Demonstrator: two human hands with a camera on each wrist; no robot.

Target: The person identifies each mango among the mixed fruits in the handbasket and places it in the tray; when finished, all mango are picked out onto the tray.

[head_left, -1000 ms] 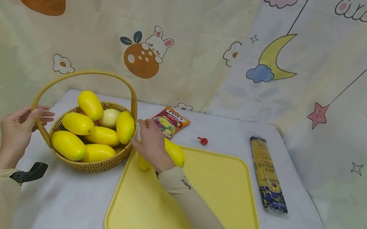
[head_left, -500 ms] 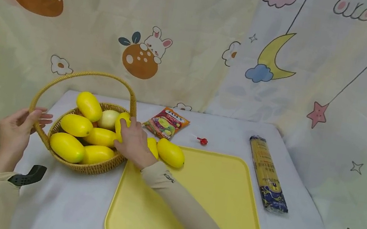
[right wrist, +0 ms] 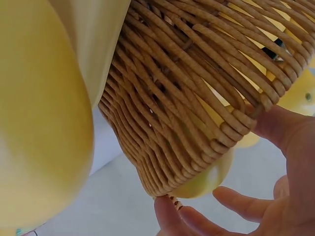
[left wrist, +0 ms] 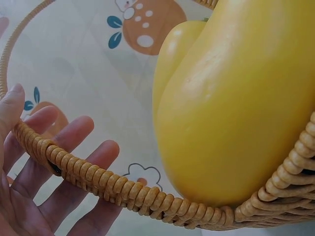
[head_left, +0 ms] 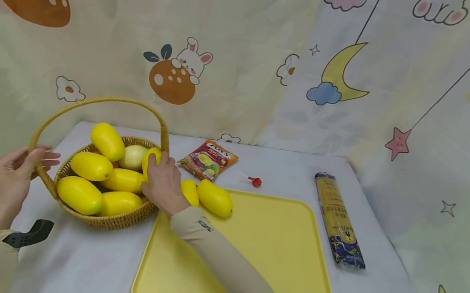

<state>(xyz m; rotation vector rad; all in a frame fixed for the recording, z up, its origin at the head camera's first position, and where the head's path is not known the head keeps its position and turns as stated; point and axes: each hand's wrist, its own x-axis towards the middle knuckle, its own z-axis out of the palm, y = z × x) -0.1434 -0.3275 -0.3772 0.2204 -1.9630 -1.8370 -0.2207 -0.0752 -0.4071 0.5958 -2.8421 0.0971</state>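
A wicker basket (head_left: 114,221) on the left of the table holds several yellow mango-like fruits (head_left: 90,166) and one round pale fruit (head_left: 133,157). My left hand (head_left: 11,179) holds the left foot of the basket's arched handle (head_left: 101,98); its thumb is on the near side and the fingers lie behind. My right hand (head_left: 163,184) reaches over the right rim, by the rightmost yellow fruit (head_left: 151,159). In the right wrist view its fingers (right wrist: 246,202) are spread about the rim and a fruit (right wrist: 209,177) behind the weave; firm contact with the fruit does not show.
A yellow tray (head_left: 272,263) lies right of the basket, with two yellow fruits (head_left: 214,198) at its far left corner. Behind it are an orange candy bag (head_left: 209,160) and a red lollipop (head_left: 255,182). A spaghetti packet (head_left: 339,220) lies to the right. Printed cloth hangs behind.
My right hand has moved left from above the tray's corner and the basket's outer side to the rightmost fruit, uncovering the tray fruits. The left hand stays at the handle. The head view has shifted slightly.
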